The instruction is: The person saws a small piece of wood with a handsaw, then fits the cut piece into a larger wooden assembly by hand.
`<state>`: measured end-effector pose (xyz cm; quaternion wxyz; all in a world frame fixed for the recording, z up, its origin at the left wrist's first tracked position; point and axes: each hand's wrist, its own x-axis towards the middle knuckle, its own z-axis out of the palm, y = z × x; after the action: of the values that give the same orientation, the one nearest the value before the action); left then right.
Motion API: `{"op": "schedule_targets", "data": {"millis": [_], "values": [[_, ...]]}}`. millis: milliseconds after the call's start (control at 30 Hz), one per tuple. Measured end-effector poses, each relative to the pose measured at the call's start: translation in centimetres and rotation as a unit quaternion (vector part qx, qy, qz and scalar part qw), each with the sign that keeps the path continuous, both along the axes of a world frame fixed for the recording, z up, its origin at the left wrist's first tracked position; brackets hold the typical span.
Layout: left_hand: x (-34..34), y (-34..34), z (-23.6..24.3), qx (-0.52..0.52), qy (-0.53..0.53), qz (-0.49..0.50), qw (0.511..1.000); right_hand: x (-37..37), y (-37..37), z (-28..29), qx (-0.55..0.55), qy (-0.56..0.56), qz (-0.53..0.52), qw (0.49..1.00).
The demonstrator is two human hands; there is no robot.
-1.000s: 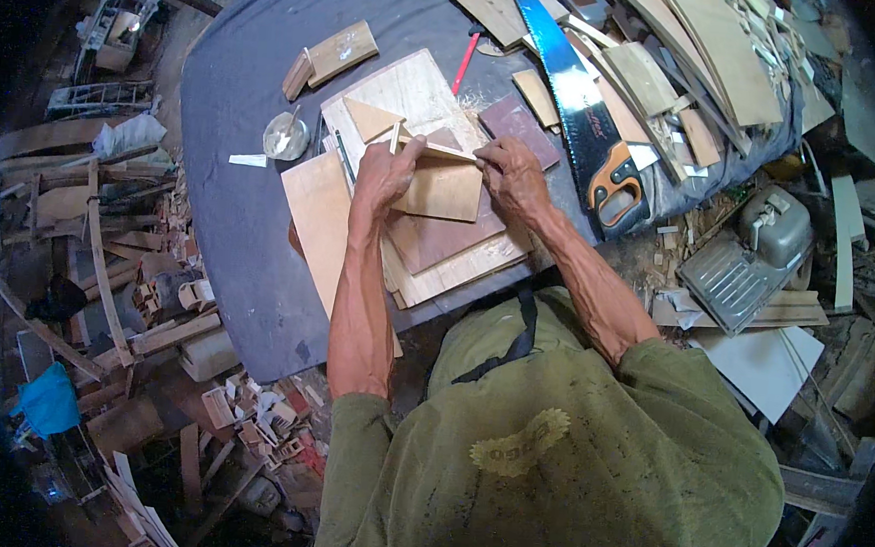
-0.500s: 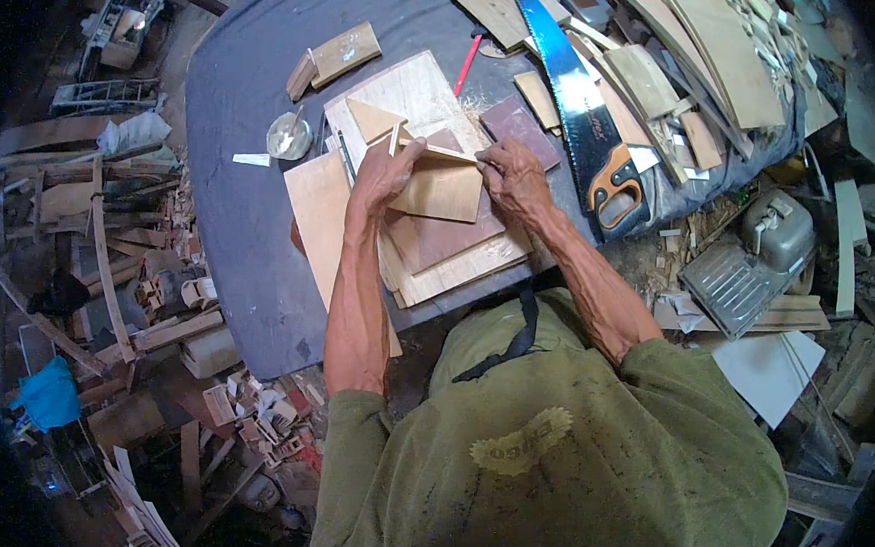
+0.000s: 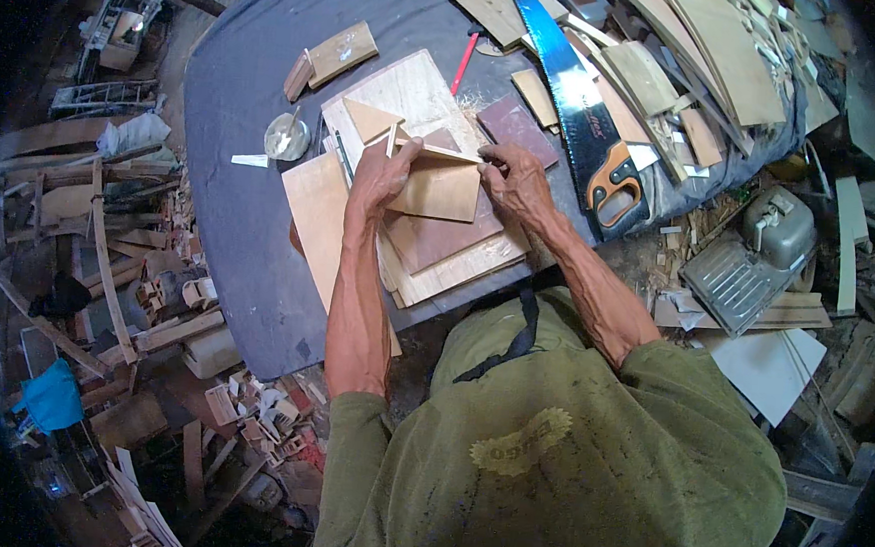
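A small light wooden assembly (image 3: 436,195) is between my hands, above a stack of boards. It has a flat panel with a thin strip along its upper edge. My left hand (image 3: 379,178) is closed around its left end, beside a short upright sliver of wood (image 3: 392,138). At the right end, my right hand (image 3: 519,182) has its thumb and fingers pinched at the corner of the strip. Beneath lie a reddish-brown board (image 3: 424,255) and a pale board (image 3: 406,83). A triangular wooden piece (image 3: 371,120) rests just beyond my left hand.
A handsaw (image 3: 580,107) lies right of the stack, near piled wood offcuts (image 3: 650,81). Left are a cup of pale paste (image 3: 287,137) and a white slip (image 3: 250,160). Farther back lie a red pencil-like stick (image 3: 464,63) and wood blocks (image 3: 343,54). A metal sink (image 3: 749,263) sits off the table.
My right fingers have shifted slightly at the strip's corner. My left hand keeps its hold, and the wooden assembly stays almost in place.
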<state>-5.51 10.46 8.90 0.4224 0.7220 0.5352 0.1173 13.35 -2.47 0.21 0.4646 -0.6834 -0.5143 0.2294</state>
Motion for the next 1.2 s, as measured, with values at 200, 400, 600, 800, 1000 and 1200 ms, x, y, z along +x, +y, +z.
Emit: {"op": "schedule_targets", "data": {"millis": [200, 400, 600, 800, 1000, 1200], "values": [[0.6, -0.3, 0.7, -0.006, 0.004, 0.003, 1.000, 0.1, 0.0, 0.1, 0.012, 0.016, -0.009, 1.000], [0.2, -0.2, 0.1, 0.008, 0.002, 0.008, 1.000, 0.1, 0.6, 0.3, 0.003, 0.024, -0.006, 1.000], [-0.4, 0.2, -1.2, 0.017, -0.004, 0.020, 1.000, 2.0, 5.1, 3.4, -0.013, -0.016, 0.018, 1.000], [0.2, -0.1, -0.2, 0.005, -0.001, 0.000, 1.000, 0.8, 17.1, 2.7, -0.015, -0.152, 0.199, 0.968], [0.0, -0.2, 0.3, -0.002, 0.026, 0.013, 1.000, -3.4, 21.5, 3.9, -0.088, -0.268, 0.271, 0.920], [0.3, -0.4, 0.5, 0.010, 0.017, 0.019, 1.000, -5.6, 23.0, 1.4, -0.072, -0.251, 0.257, 0.930]]}}
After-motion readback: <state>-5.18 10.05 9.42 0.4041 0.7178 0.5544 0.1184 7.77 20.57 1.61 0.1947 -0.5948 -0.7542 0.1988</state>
